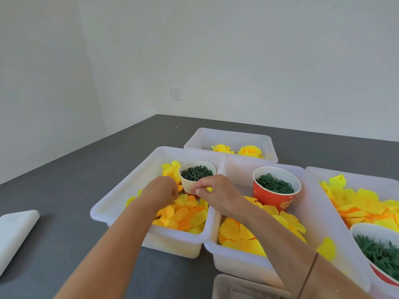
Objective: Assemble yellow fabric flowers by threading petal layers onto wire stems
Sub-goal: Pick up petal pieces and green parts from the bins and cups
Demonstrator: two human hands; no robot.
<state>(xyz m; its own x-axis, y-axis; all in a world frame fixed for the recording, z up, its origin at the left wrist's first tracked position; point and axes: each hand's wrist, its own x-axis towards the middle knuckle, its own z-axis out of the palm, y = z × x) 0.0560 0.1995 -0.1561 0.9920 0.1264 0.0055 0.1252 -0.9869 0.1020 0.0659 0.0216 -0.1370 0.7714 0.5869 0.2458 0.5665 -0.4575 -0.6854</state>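
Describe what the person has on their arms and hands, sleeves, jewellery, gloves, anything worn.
Both forearms are bare up to the frame edge: no sleeves show. The left hand and the right hand wear no gloves, and no rings are visible on the fingers. The only thing worn is a thin dark cord bracelet around the right forearm. No watch shows.

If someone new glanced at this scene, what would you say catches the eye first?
Most likely the bright yellow petals heaped in the near-left white tub, where both hands meet: the left hand reaches into the pile and the right hand pinches something small beside a white cup of dark green pieces. Next, the red cup of green rings in the middle tub, and two finished flowers in the far tub.
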